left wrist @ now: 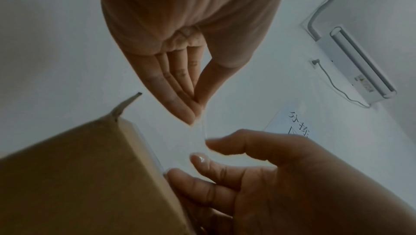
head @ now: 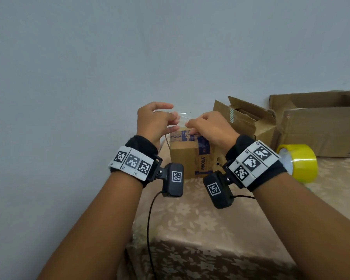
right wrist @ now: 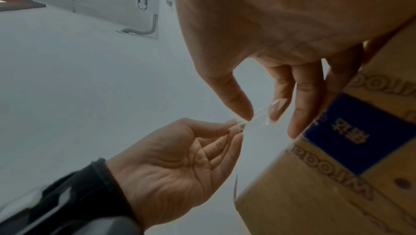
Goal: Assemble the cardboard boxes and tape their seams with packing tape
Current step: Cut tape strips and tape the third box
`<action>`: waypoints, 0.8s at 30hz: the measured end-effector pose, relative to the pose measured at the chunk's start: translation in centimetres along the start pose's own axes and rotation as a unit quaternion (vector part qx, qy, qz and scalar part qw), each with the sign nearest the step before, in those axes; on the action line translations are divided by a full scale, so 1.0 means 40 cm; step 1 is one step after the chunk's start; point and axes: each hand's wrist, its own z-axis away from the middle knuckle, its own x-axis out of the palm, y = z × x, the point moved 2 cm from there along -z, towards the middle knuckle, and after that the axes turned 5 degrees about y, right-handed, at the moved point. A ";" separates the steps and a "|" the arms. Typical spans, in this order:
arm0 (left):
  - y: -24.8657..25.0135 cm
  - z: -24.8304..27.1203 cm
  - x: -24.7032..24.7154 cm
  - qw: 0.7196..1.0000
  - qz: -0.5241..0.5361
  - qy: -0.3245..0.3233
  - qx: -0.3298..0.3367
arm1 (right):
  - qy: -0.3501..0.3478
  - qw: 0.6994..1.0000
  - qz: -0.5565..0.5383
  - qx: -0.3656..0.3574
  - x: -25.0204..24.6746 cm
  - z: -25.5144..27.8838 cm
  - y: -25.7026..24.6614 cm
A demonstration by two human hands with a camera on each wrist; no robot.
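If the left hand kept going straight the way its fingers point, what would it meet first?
Probably the right hand: the left hand's fingers point right along the clear tape strip pinched between them, above the small box.

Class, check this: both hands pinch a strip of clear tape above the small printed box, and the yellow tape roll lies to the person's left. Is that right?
Not quite. The yellow tape roll lies to the person's right, as the head view shows. The rest stands: the left hand and right hand pinch the strip of clear tape above the small printed box.
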 end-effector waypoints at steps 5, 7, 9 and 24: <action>0.003 0.007 -0.011 1.000 0.004 0.014 0.021 | 0.000 1.000 0.011 0.002 0.003 -0.003 -0.008; 0.003 0.007 -0.015 1.000 0.016 0.007 0.009 | -0.012 1.000 0.001 0.005 0.006 -0.006 -0.008; 0.000 0.009 -0.015 0.999 0.033 -0.007 -0.015 | -0.022 0.999 -0.035 0.029 0.005 0.002 -0.017; -0.018 0.006 -0.036 0.999 -0.045 0.015 -0.025 | -0.003 1.000 0.015 0.012 0.007 -0.012 -0.005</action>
